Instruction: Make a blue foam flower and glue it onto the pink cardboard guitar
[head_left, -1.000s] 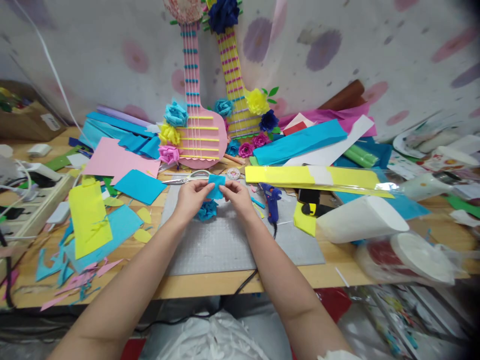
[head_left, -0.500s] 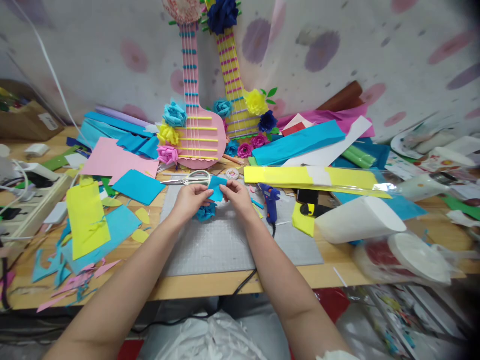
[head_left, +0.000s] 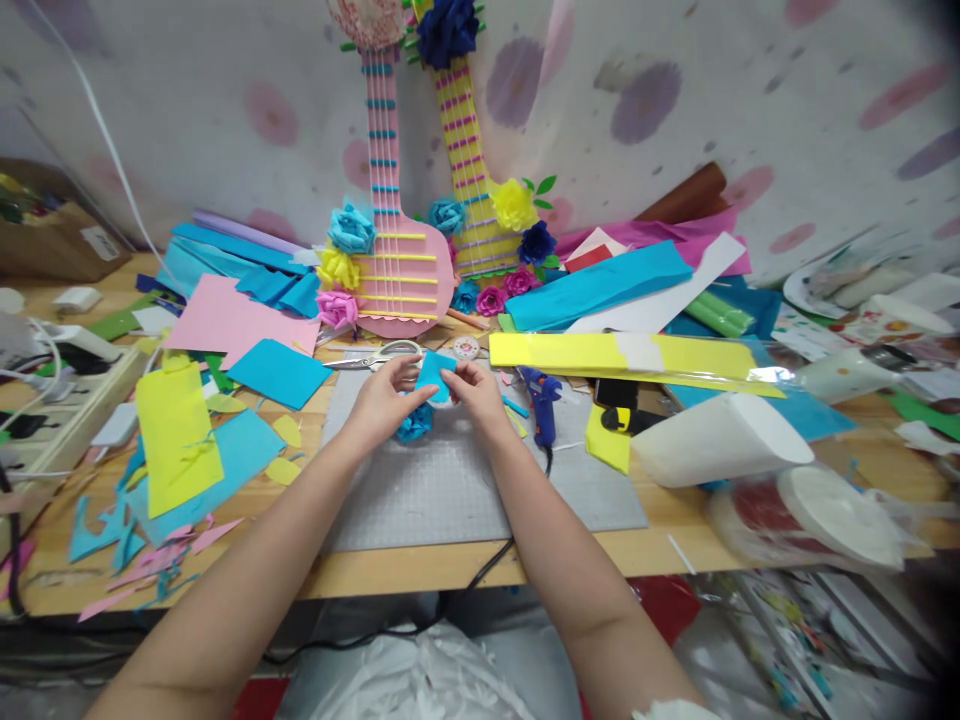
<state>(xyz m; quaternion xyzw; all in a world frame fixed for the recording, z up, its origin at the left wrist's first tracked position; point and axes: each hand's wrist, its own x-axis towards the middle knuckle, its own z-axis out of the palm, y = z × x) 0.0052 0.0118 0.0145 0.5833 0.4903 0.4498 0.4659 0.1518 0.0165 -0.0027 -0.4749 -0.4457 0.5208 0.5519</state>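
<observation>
While the right hand [head_left: 480,398] pinches a small piece of blue crepe paper [head_left: 435,372] between thumb and fingers, the left hand [head_left: 382,402] stands at the paper's left side, its thumb stretched to the lower edge and its index finger raised; whether the left fingers grip the paper cannot be told. The piece is above the far part of a grey cutting mat [head_left: 427,510], between both hands. Below it, partly covered by the left hand, sits a blue paper flower [head_left: 415,426]. Scissors [head_left: 373,360] with pale handles lie behind the left hand, blades pointing left. A blue glue gun [head_left: 543,400] lies to the right of the right hand, near a long yellow paper pack [head_left: 555,350]. Behind the mat, a pink decorated guitar [head_left: 409,275] and a yellow decorated guitar [head_left: 487,240] stand upright, side by side, both trimmed with paper flowers
</observation>
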